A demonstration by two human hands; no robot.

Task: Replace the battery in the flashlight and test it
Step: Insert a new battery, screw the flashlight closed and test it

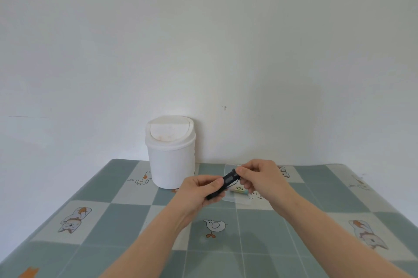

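I hold a small black flashlight [227, 181] in both hands, above the table. It lies tilted, its lower end toward me on the left. My left hand [199, 191] is wrapped around its body. The fingertips of my right hand [257, 178] pinch its far upper end. Under my hands a battery [238, 190] with a pale label and yellow print lies on a clear plastic tray [237, 200]. My fingers hide the flashlight's ends.
A white swing-lid bin [170, 153] stands at the back of the table against the white wall. The table [113, 221] wears a grey-green and white checked cloth with cartoon animals.
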